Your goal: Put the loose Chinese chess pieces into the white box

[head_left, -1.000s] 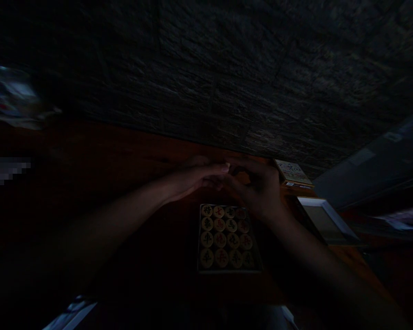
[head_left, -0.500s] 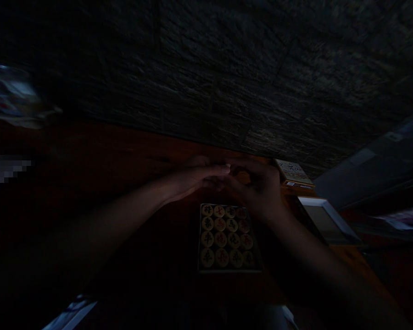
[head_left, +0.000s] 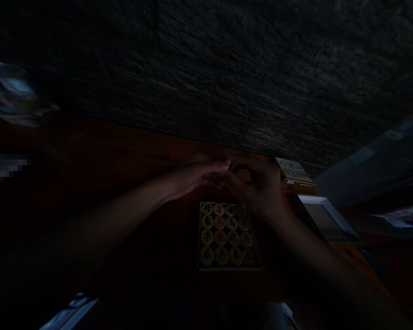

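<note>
My left hand (head_left: pixel 199 175) and my right hand (head_left: pixel 261 185) meet over the table, just beyond the far edge of a shallow box (head_left: pixel 198 250). The left thumb tip touches the right fingertips, while the other left fingers are curled beneath. On the right hand, thumb and fingers bend toward each other in a pinch. Anything between them is too dark to make out. Inside the box, round xiangqi pieces (head_left: pixel 220 237) with red or black characters lie in rows, the right-hand ones in shadow.
A printed box (head_left: pixel 294 172) lies by the stone wall (head_left: pixel 206 82) at the right. Nearer to me is an open box lid (head_left: pixel 344 223), close to the edge of the wooden table (head_left: pixel 124 144). A blurred plastic-like bundle (head_left: pixel 13 94) stands at the far left.
Both hands stay together with almost the same hold; the fingers shift only slightly. The view tilts a little, and the pieces in the box stay as they were.
</note>
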### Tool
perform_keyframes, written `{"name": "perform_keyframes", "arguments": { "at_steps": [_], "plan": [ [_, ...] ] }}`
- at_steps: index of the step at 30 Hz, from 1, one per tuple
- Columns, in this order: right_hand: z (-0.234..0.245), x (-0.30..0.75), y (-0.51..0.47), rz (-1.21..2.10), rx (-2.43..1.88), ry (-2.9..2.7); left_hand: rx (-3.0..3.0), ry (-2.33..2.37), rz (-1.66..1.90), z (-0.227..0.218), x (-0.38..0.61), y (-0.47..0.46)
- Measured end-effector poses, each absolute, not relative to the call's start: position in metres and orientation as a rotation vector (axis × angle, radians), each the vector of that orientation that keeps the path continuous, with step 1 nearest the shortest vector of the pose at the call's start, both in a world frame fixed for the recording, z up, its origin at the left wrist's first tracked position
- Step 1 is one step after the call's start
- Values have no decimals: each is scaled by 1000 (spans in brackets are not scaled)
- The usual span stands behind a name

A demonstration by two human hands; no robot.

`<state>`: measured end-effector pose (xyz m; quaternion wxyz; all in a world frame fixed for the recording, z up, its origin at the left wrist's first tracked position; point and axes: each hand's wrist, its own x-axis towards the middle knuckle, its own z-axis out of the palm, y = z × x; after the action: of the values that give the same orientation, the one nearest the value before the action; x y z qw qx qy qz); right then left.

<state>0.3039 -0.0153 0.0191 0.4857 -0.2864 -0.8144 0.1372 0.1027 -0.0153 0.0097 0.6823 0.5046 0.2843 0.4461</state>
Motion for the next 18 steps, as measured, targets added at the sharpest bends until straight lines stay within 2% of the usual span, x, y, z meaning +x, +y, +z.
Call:
{"name": "perform_keyframes", "arguments": {
  "at_steps": [18],
  "plan": [
    [18, 306, -14, 186, -682, -2044, 1109, 658, 983, 13, 104, -17]
  ]
}}
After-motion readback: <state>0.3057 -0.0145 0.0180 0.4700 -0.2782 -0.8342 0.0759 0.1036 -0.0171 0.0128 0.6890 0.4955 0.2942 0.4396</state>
